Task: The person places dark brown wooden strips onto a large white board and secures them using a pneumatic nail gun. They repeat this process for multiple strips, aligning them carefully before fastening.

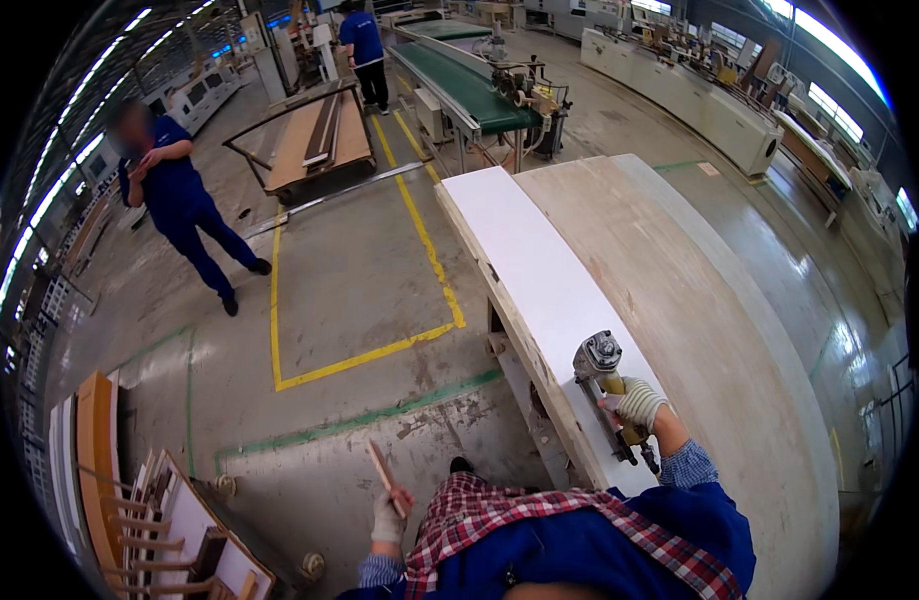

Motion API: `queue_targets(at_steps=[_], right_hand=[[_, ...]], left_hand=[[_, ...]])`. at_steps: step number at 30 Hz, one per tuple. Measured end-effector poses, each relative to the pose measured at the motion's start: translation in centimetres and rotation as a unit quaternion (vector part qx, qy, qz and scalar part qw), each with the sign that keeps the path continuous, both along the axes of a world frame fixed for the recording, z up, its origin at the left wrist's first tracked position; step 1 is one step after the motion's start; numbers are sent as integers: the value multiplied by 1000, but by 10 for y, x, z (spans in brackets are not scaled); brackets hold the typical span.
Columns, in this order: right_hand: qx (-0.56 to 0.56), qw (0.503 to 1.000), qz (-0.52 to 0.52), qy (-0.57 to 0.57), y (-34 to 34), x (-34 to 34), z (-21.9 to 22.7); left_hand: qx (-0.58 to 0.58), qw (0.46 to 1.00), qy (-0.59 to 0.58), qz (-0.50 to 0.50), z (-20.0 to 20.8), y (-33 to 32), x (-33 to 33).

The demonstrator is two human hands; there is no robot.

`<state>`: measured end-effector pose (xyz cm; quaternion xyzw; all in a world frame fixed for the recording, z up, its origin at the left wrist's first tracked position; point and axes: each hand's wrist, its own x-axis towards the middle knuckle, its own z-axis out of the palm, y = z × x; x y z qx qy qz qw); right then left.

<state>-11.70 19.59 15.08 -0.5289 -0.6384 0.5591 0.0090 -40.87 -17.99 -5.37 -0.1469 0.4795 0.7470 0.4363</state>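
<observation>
My right hand (638, 402), in a striped knit glove, is wrapped round the handle of a pneumatic nail gun (598, 354). The metal tool rests on or just above a long white panel (525, 225); which of the two I cannot tell. That panel lies along the left edge of a large wooden worktable (670, 240). Out over the floor, left of the table, my left hand (390, 515) grips a narrow wooden strip (381, 464), which points up and away. A pale glove covers part of this hand, with fingertips showing.
A cart (195, 520) holding boards and wood offcuts stands at lower left. A person in blue (175, 190) stands beyond it; another (362, 40) is farther back. A low trolley (320, 140) carries boards. Past the table's far end is a green belt conveyor (470, 85). Yellow tape (370, 354) marks the floor.
</observation>
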Motion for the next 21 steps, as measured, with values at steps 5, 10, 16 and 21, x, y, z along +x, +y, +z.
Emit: queue_targets(at_steps=[5, 10, 16, 21], right_hand=[[5, 998, -54, -24, 35, -59, 2], [13, 998, -63, -29, 91, -95, 3], [-18, 997, -76, -28, 159, -130, 6], [19, 997, -72, -19, 214, -186, 11]], left_hand=[[-45, 920, 293, -255, 57, 177, -96], [-112, 558, 659, -492, 128, 370, -152], [-69, 207, 851, -478, 157, 543, -169], [-75, 19, 873, -481, 148, 649, -212]])
